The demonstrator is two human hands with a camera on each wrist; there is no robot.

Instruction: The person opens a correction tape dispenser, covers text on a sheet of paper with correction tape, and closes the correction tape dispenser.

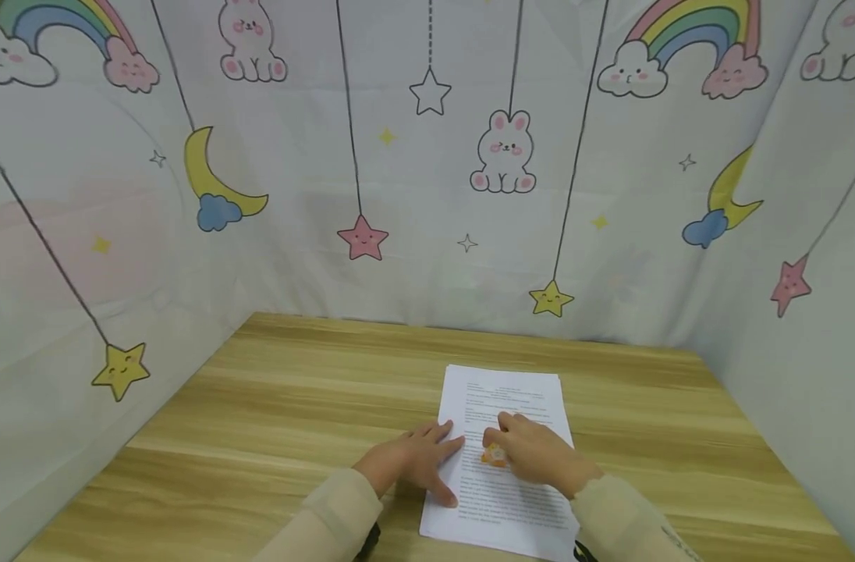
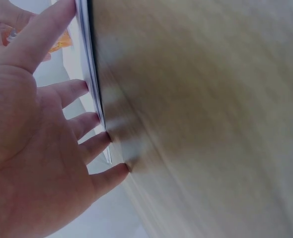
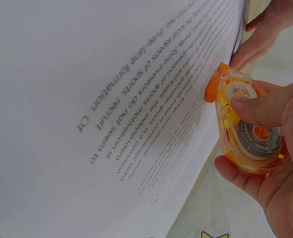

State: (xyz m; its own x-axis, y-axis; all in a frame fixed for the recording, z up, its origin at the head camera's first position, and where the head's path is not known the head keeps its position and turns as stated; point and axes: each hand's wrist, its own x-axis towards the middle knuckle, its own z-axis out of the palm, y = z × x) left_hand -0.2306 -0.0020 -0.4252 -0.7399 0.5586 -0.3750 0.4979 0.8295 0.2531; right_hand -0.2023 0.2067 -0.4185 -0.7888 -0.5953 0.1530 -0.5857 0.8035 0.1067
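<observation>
A stack of printed paper (image 1: 498,515) lies on the wooden table, its pages covered in lines of text. My right hand (image 1: 536,453) grips an orange, see-through correction tape dispenser (image 3: 251,129) between thumb and fingers, with its orange tip (image 3: 216,84) right at the printed sheet. Spread over the left edge of the stack is my left hand (image 1: 420,460), fingers fairly straight. In the left wrist view its thumb and some fingertips (image 2: 79,89) touch the stack's edge, while the little finger reaches the tabletop.
The wooden table (image 1: 294,390) extends around the paper on all sides. A white curtain (image 1: 427,172) printed with rabbits, stars, moons and rainbows hangs behind it and along both sides.
</observation>
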